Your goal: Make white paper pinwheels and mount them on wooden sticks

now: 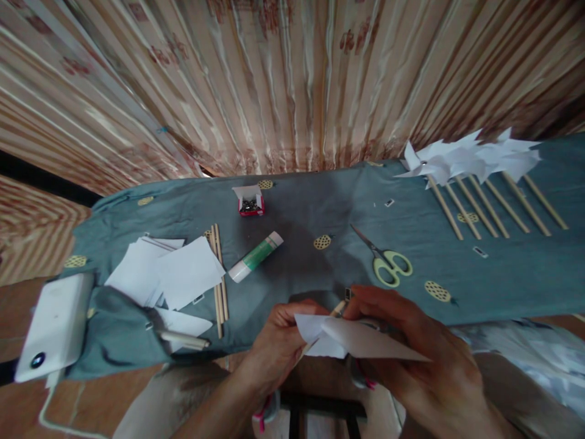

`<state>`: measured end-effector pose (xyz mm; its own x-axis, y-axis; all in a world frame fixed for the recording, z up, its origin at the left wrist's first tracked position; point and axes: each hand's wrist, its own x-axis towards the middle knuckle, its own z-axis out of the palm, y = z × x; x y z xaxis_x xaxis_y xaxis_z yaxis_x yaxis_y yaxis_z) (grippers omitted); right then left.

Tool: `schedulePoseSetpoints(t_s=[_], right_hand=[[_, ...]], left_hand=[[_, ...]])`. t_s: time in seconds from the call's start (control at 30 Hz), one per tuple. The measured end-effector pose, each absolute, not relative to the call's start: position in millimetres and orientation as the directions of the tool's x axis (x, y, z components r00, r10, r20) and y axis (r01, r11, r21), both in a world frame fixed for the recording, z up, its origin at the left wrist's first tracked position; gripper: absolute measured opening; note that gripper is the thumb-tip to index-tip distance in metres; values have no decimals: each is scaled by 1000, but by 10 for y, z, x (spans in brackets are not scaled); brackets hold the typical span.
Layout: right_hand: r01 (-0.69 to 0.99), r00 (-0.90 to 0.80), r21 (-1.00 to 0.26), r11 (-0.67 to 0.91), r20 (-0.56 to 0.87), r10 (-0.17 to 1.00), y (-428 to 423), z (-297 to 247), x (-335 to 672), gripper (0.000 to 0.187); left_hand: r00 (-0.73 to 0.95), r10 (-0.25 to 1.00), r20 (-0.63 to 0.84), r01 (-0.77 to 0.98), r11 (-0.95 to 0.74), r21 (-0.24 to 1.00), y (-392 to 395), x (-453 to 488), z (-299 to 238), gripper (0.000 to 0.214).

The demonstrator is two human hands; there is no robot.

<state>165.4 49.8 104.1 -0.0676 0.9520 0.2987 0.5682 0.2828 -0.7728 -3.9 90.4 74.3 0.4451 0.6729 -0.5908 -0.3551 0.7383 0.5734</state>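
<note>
My left hand (281,335) is closed around a white paper pinwheel (365,338) and a thin wooden stick (339,308) near the table's front edge. On the other side, my right hand (420,347) grips the same pinwheel, its fingers bent beside the stick's upper end. The paper has folded blades, one pointing right across my right palm. Whether a pin joins paper and stick is hidden by my fingers. Beyond my right hand lie scissors (387,268) with yellow-green handles. A green and white glue stick (256,256) rests on the cloth past my left hand.
A small red box (251,204) of metal pins stands open at the back. To the left are white paper sheets (189,274), loose wooden sticks (220,286) and a white device (57,329) with a cable. Several finished pinwheels (475,161) lie far right. A curtain (292,85) hangs behind.
</note>
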Motion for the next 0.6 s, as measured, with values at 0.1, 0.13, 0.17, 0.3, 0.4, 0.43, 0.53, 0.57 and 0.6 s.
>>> schedulePoseSetpoints(t_s=[0.1, 0.13, 0.17, 0.3, 0.4, 0.43, 0.53, 0.57, 0.6], right_hand=[[521, -10, -827, 210, 240, 971, 491, 1038, 1648, 51], [497, 13, -850, 175, 208, 978, 498, 1037, 1640, 51], [464, 37, -875, 140, 177, 984, 511, 1034, 1631, 50], [285, 123, -958, -42, -7, 992, 602, 967, 1594, 36], [119, 148, -977, -179, -160, 976, 679, 872, 1593, 29], [69, 137, -974, -216, -205, 969, 702, 842, 1597, 30], [-52, 84, -948, -315, -319, 944, 753, 778, 1604, 38], [-92, 69, -936, -339, -346, 936, 766, 764, 1603, 40], [-133, 58, -925, -356, -366, 929, 777, 751, 1599, 42]], left_hand=[[431, 694, -576, -354, 718, 600, 901, -48, 719, 29], [419, 709, -567, -352, 703, 618, 898, -54, 704, 29], [404, 727, -555, -349, 684, 641, 894, -60, 685, 28], [375, 773, -511, -285, 621, 730, 886, -80, 589, 23], [335, 789, -515, -202, 594, 778, 898, -86, 535, 20], [317, 799, -512, -178, 580, 795, 905, -88, 525, 20], [290, 829, -479, -128, 530, 838, 923, -96, 517, 19], [289, 837, -465, -120, 513, 850, 928, -100, 519, 18], [288, 845, -451, -113, 497, 860, 932, -104, 523, 18]])
